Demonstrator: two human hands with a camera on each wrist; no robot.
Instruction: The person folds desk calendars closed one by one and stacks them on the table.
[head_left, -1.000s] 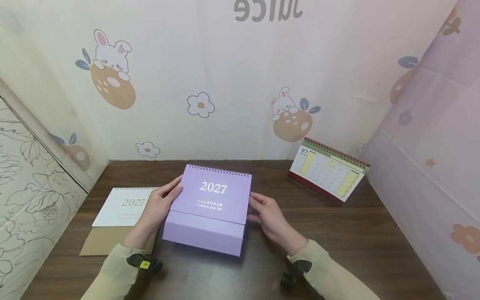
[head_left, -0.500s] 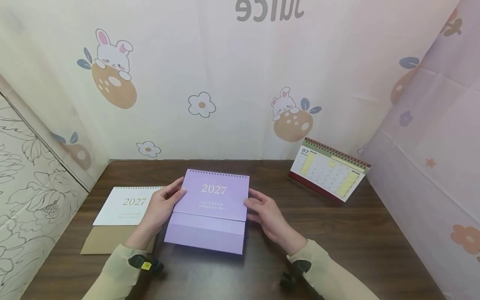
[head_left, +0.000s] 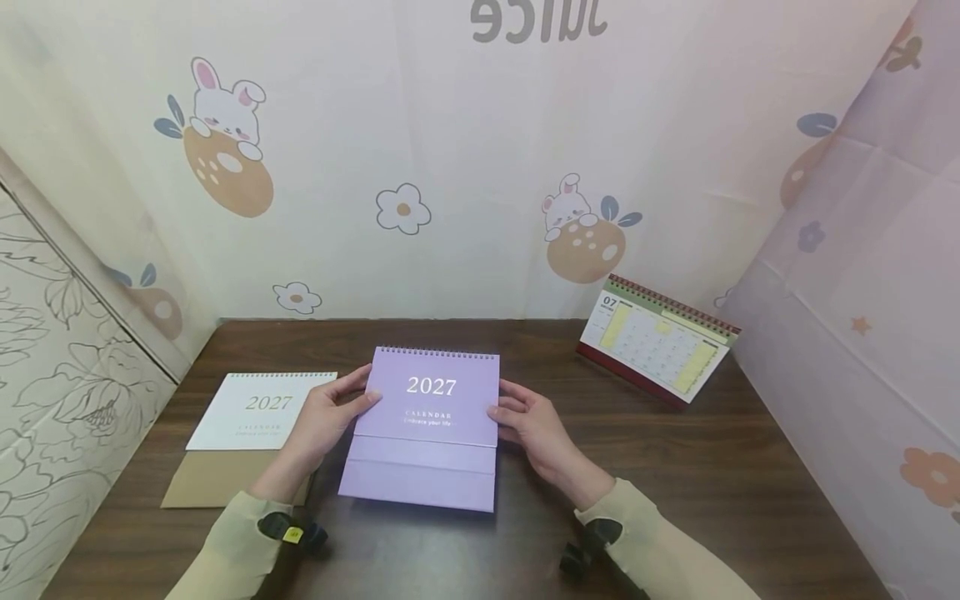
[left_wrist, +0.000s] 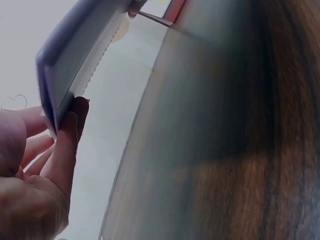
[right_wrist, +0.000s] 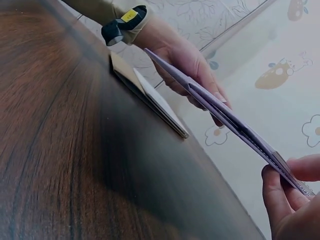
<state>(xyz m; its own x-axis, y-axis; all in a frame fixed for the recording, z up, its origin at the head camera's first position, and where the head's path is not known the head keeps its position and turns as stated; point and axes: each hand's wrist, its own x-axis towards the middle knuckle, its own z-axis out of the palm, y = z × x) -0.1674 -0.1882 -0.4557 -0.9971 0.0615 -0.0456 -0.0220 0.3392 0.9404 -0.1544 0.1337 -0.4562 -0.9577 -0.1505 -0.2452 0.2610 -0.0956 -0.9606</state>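
Note:
Both hands hold a purple 2027 desk calendar [head_left: 427, 429] by its sides, spiral binding at the far edge. My left hand [head_left: 318, 425] pinches its left side, thumb on the cover. Across from it, my right hand [head_left: 542, 429] grips the right side, thumb also in front. In the right wrist view the calendar [right_wrist: 220, 112] is folded nearly flat and tilted, raised above the table. The left wrist view shows fingers [left_wrist: 65, 155] behind its edge. Left of it lies a white 2027 calendar [head_left: 240, 417] with a brown base, partly behind the left hand.
A third desk calendar [head_left: 660, 343], with a red base and a page marked 07, rests at the table's back right. The dark wooden table [head_left: 675, 483] meets a printed curtain [head_left: 480, 167] at its back edge. Another curtain side [head_left: 847, 275] borders the right.
The purple calendar has shifted down slightly in the head view and turned a little straighter, its lower fold flattening. Both hands keep hold of it; the other calendars stay put.

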